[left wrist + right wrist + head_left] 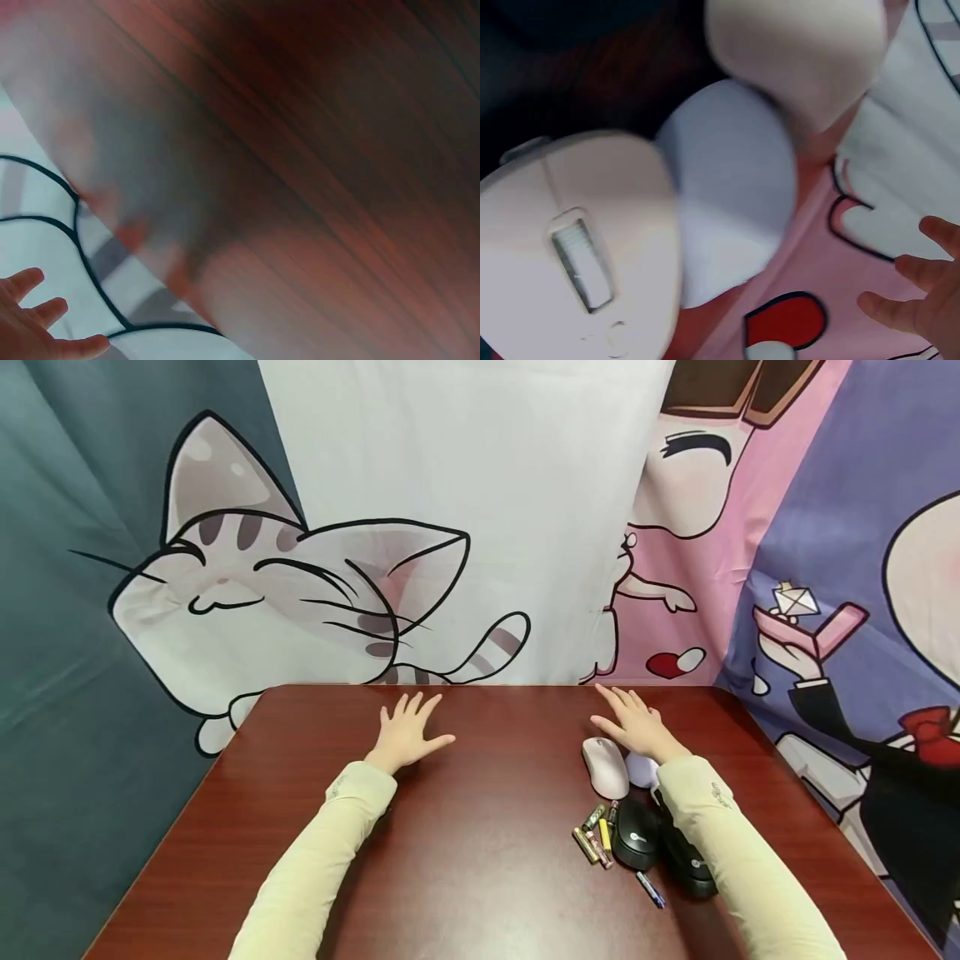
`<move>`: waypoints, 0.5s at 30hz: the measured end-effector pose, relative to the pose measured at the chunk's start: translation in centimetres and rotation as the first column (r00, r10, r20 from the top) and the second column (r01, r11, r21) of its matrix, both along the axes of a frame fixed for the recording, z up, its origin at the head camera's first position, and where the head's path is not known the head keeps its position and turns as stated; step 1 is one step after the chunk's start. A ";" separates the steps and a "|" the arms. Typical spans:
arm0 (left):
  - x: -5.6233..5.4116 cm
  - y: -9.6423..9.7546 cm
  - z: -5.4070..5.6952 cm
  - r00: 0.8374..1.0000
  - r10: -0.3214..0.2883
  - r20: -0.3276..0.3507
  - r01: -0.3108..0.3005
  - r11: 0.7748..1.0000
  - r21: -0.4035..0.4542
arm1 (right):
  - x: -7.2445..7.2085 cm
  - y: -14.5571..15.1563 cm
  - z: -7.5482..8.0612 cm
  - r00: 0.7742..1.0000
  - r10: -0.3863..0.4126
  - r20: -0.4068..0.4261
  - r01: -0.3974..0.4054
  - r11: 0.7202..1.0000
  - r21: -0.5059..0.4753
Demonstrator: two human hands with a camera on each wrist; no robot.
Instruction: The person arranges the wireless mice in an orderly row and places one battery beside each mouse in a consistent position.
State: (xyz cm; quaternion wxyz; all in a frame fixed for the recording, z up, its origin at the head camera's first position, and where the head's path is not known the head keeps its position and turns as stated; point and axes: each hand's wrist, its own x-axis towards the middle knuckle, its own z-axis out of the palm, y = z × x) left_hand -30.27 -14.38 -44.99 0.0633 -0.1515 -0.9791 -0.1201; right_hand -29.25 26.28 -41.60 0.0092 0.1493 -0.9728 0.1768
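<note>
My left hand (405, 733) is held out over the far left part of the table with its fingers spread, holding nothing. In the left wrist view only some fingers (45, 319) show at the lower corner. My right hand (636, 722) reaches over the far right part with fingers extended, also holding nothing. Just below it are a white computer mouse (606, 768) and a lavender mouse (641, 769), partly covered by the hand and cuff. In the right wrist view, a cream mouse (630, 187) with a scroll wheel overlaps the lavender mouse (735, 195).
Nearer on the brown table (465, 827) lie a black mouse (636, 837) and another black mouse (693, 870), partly behind the right sleeve. Several small batteries (585, 845) are bunched beside them, with a slim blue piece (650, 890) in front. A cartoon-printed curtain (465, 460) hangs behind.
</note>
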 end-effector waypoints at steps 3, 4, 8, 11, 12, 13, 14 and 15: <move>0.3 1.2 0.5 0.999 -0.018 -0.039 0.019 1.000 0.008 | 0.3 -0.8 0.7 0.999 0.035 -0.030 -0.036 0.999 -0.016; 0.5 1.6 0.7 0.998 -0.022 -0.050 0.023 1.000 0.013 | 0.4 -1.0 0.8 0.999 0.043 -0.032 -0.044 0.999 -0.024; 1.4 3.5 1.1 0.994 -0.061 -0.091 0.063 0.998 0.022 | 1.3 -1.4 1.7 0.997 0.063 -0.049 -0.066 0.996 -0.068; 2.3 5.2 1.1 0.988 -0.112 -0.105 0.116 0.993 0.033 | 2.1 -1.3 2.3 0.994 0.076 -0.082 -0.085 0.991 -0.107; 2.6 5.7 1.1 0.986 -0.127 -0.107 0.132 0.990 0.041 | 2.3 -1.3 2.5 0.993 0.078 -0.091 -0.089 0.989 -0.121; 3.0 6.2 1.1 0.984 -0.139 -0.110 0.144 0.988 0.045 | 2.6 -1.3 2.8 0.992 0.079 -0.100 -0.092 0.987 -0.134; 3.3 6.6 1.2 0.982 -0.148 -0.113 0.155 0.987 0.051 | 2.9 -1.4 3.0 0.991 0.079 -0.106 -0.094 0.985 -0.147; 3.6 7.0 1.3 0.981 -0.156 -0.116 0.163 0.985 0.053 | 3.1 -1.5 3.2 0.991 0.078 -0.109 -0.095 0.983 -0.160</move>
